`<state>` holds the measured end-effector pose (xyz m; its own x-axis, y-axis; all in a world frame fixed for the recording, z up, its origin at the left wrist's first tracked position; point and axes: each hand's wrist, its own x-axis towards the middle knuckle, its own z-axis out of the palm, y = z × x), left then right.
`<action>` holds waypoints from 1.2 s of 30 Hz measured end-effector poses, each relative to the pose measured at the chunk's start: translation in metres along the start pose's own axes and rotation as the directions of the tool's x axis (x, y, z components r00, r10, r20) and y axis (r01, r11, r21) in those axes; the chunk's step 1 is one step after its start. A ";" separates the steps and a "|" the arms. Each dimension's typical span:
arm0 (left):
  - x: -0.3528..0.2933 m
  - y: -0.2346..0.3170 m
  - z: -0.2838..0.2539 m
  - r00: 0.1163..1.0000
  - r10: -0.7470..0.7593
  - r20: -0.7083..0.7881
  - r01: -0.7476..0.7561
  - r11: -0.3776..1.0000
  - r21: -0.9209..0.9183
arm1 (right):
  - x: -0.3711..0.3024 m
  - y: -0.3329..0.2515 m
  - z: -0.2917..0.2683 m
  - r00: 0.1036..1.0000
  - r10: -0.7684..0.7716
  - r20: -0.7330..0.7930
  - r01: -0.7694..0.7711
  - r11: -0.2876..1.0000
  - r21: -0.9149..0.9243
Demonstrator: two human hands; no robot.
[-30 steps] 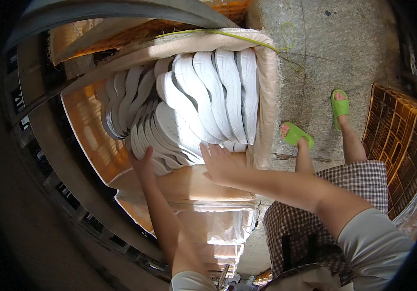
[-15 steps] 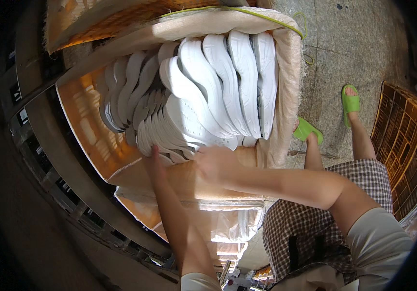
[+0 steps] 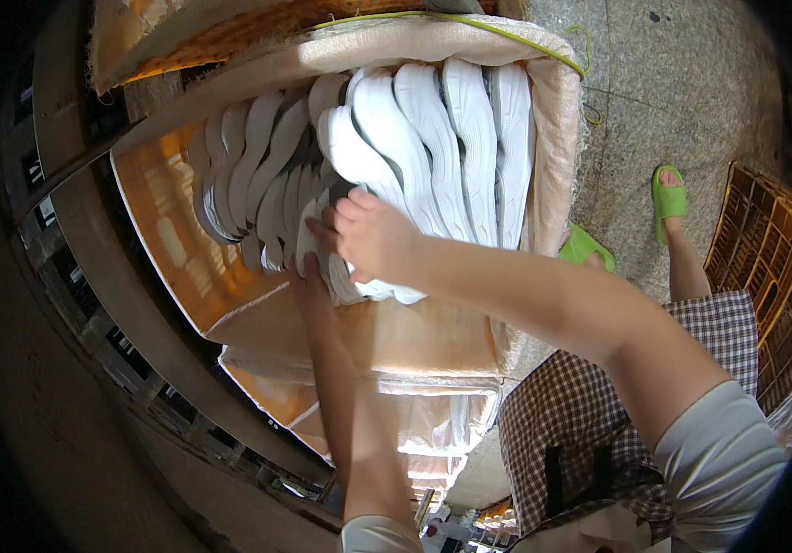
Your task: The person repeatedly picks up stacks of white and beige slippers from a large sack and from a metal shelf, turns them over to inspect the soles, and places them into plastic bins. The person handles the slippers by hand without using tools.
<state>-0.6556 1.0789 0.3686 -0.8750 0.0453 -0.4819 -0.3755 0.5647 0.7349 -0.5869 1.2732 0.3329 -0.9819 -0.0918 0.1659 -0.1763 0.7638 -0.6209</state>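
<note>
White shoe soles (image 3: 373, 111) stand packed on edge in rows inside a cloth-lined crate (image 3: 551, 138). My right hand (image 3: 373, 235) reaches in over the near row, its fingers curled over a bunch of white soles (image 3: 339, 284) and its thumb lower down. Against the left side of the same bunch, my left hand (image 3: 315, 281) presses with thumb and fingers bent round it. My right hand and wrist cover part of this bunch. Further left, more soles (image 3: 262, 152) lean in shadow.
A yellow-green cord (image 3: 469, 20) runs along the crate's far rim. Another lined crate (image 3: 423, 419) stands nearer me. Slatted racking (image 3: 92, 267) lies to the left. At right are my green slippers (image 3: 668, 205) on the floor and an orange plastic crate (image 3: 760, 267).
My right hand has moved farther into the crate and left, closing over the near soles. My left hand has shifted slightly up and right. The near soles are now drawn together between both hands.
</note>
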 end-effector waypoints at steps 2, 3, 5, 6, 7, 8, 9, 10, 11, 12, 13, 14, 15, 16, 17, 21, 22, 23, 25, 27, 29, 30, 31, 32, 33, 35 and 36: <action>-0.007 -0.008 0.006 0.999 0.035 -0.006 -0.034 0.995 0.094 | 0.004 0.010 -0.004 1.000 -0.027 0.005 0.027 0.999 0.030; -0.011 -0.011 0.006 0.998 0.027 -0.051 -0.020 0.992 0.127 | 0.002 0.013 -0.008 0.997 -0.034 -0.074 0.041 0.994 0.099; -0.010 -0.018 0.006 0.997 0.074 -0.036 -0.069 0.991 0.113 | -0.010 0.016 -0.018 0.992 0.001 -0.127 0.020 0.986 0.163; -0.010 -0.023 0.004 0.996 0.073 -0.051 -0.068 0.994 0.083 | -0.021 0.014 -0.025 0.998 0.012 -0.060 0.000 0.979 0.205; -0.002 -0.025 0.002 0.997 0.063 -0.046 -0.058 0.992 0.115 | -0.037 0.006 -0.033 0.995 0.066 -0.075 -0.048 0.975 0.217; 0.009 -0.026 -0.002 0.998 0.048 -0.042 -0.042 0.990 0.133 | -0.057 -0.002 -0.042 0.995 0.028 -0.101 0.004 0.952 0.306; 0.012 -0.029 -0.006 0.998 0.054 -0.037 -0.048 0.988 0.149 | -0.079 -0.010 -0.053 0.980 0.005 -0.201 0.081 0.905 0.418; 0.019 -0.031 -0.009 0.998 0.059 -0.031 -0.053 0.985 0.166 | -0.105 -0.018 -0.066 0.994 -0.037 -0.104 0.081 0.882 0.464; 0.019 -0.033 -0.015 0.996 0.084 -0.021 -0.079 0.980 0.182 | -0.133 -0.023 -0.081 0.994 -0.065 -0.092 0.104 0.847 0.522; 0.020 -0.033 -0.020 0.987 0.160 0.010 -0.160 0.971 0.178 | -0.158 -0.023 -0.094 0.996 -0.083 -0.040 0.091 0.826 0.557; 0.018 -0.032 -0.024 0.989 0.144 -0.045 -0.131 0.966 0.223 | -0.183 -0.023 -0.108 0.995 -0.102 0.010 0.077 0.803 0.592; 0.012 -0.032 -0.024 0.981 0.178 -0.080 -0.154 0.957 0.246 | -0.208 -0.022 -0.123 0.987 -0.116 0.110 0.026 0.797 0.603; 0.005 -0.029 -0.024 0.976 0.164 -0.143 -0.122 0.955 0.269 | -0.231 -0.019 -0.139 0.954 -0.146 0.261 -0.042 0.800 0.599; -0.007 -0.024 -0.021 0.956 0.184 -0.227 -0.114 0.950 0.292 | -0.253 -0.016 -0.156 0.963 -0.097 0.250 -0.063 0.824 0.564; -0.025 -0.020 -0.011 0.927 0.205 -0.314 -0.104 0.945 0.311 | -0.272 -0.015 -0.173 0.938 -0.073 0.338 -0.116 0.853 0.509; -0.130 0.026 0.063 0.826 0.341 -0.448 -0.041 0.830 0.556 | -0.324 -0.001 -0.240 0.872 0.051 0.487 -0.232 0.919 0.319; -0.163 0.049 0.079 0.932 0.108 -0.346 -0.002 0.957 0.291 | -0.332 0.002 -0.258 0.875 0.076 0.478 -0.226 0.938 0.264; -0.205 0.073 0.106 0.910 0.339 -0.239 -0.251 0.909 0.334 | -0.339 0.003 -0.275 0.857 0.111 0.503 -0.255 0.940 0.226; -0.272 0.143 0.124 0.841 0.468 0.272 -0.541 0.737 0.405 | -0.339 -0.002 -0.302 0.840 0.181 0.512 -0.290 0.947 0.141; -0.346 0.223 0.120 0.688 0.166 0.706 -0.484 0.830 0.276 | -0.339 -0.011 -0.331 0.841 0.239 0.486 -0.313 0.947 0.075; -0.393 0.303 0.098 0.331 0.150 0.932 -0.635 0.766 0.102 | -0.341 -0.020 -0.358 0.840 0.270 0.471 -0.318 0.948 0.024; -0.407 0.337 0.080 0.232 0.233 0.944 -0.683 0.730 -0.013 | -0.341 -0.027 -0.371 0.837 0.281 0.469 -0.314 0.949 -0.007; -0.416 0.366 0.057 0.351 0.318 0.881 -0.645 0.764 -0.019 | -0.341 -0.031 -0.380 0.837 0.286 0.465 -0.305 0.952 -0.036; -0.423 0.391 0.030 0.441 0.441 0.781 -0.623 0.777 -0.088 | -0.341 -0.037 -0.390 0.838 0.291 0.461 -0.307 0.951 -0.040; -0.430 0.409 0.005 0.515 0.541 0.665 -0.602 0.780 -0.170 | -0.342 -0.042 -0.399 0.834 0.305 0.459 -0.319 0.946 -0.048; -0.424 0.431 -0.033 0.685 0.674 0.278 -0.525 0.721 -0.452 | -0.345 -0.051 -0.412 0.814 0.341 0.471 -0.341 0.936 -0.090; -0.408 0.440 -0.053 0.705 0.709 0.032 -0.657 0.669 -0.347 | -0.347 -0.054 -0.417 0.797 0.361 0.484 -0.347 0.930 -0.123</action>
<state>-0.4801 1.2650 0.9141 -0.8730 0.4586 0.1661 0.2178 0.0619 0.9740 -0.2079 1.5301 0.6281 -0.8798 -0.1065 -0.4633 0.1856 0.8204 -0.5408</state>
